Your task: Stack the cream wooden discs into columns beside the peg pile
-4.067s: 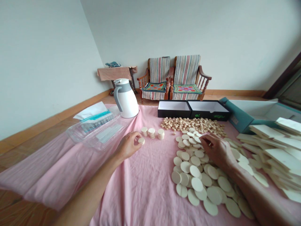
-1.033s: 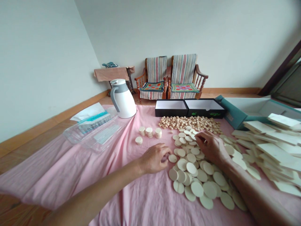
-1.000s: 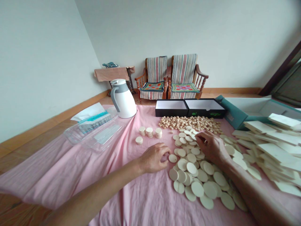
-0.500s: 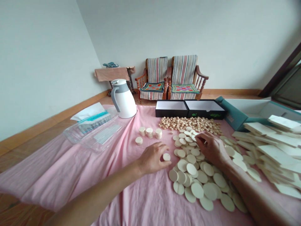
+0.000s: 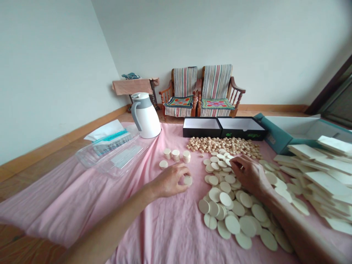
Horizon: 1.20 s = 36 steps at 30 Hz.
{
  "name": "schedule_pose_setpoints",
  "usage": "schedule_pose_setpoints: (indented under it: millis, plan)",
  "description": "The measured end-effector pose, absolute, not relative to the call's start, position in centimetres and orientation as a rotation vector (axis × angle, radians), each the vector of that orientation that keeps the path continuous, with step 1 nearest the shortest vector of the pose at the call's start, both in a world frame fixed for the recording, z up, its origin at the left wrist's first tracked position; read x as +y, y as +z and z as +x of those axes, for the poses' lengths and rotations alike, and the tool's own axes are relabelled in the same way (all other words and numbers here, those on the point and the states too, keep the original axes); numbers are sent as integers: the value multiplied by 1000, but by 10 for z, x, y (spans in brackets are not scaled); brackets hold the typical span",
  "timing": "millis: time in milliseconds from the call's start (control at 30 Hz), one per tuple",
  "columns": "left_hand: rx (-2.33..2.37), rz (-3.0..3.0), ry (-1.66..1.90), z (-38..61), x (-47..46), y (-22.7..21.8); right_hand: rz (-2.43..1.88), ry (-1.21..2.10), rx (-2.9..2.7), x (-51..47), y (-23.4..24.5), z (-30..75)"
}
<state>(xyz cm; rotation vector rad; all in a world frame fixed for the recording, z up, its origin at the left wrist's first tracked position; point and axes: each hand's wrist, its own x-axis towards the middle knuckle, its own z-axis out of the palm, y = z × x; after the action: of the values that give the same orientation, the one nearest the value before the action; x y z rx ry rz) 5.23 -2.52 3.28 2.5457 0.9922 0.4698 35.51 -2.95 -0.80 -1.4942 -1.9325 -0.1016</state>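
A pink cloth [image 5: 165, 227] covers the table, with two chairs [image 5: 203, 93] at the far wall. At my far left lies a clear box [image 5: 110, 154], and behind it stands a jug [image 5: 145, 115]. Then come three short stacks [image 5: 176, 154], a loose disc [image 5: 163, 164], the big pile [image 5: 233, 216], the pegs [image 5: 222, 144] in front of two black boxes [image 5: 222, 126], and slabs [image 5: 321, 172] at far right.

I hold the disc [image 5: 188, 180] only by its rim, so I judge it could slip and roll off across the cloth. The stacks are near my knuckles, and a careless brush would topple them. My right forearm lies over the pile and could scatter it.

My left hand [image 5: 168, 180] is palm down and low over the cloth, between the stacks and the pile. Its thumb and forefinger pinch the disc out in front. My right hand [image 5: 249, 175] rests on the pile with fingers bent, the tips among the smaller rounds at its far end. I cannot tell whether it grips one
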Motion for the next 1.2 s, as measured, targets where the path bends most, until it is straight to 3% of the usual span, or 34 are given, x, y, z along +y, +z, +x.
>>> schedule_pose_setpoints:
  millis: [167,367,767,933,1200]
  plan:
    - [1315,2461,667,5,-4,45,-1512,-107,-1932,-30,-8,354]
    - [1473,2444,636,-21,9,46,-1509,-92,-1944,-29,-10,356]
    - [1289,2371,724,1,-5,50,-1503,-92,-1933,-30,-8,355]
    - [833,2469,410,48,-43,57,-1505,-98,-1939,-30,-6,354]
    - [720,2625,276,84,-71,33,-1507,-90,-1941,-31,-6,354]
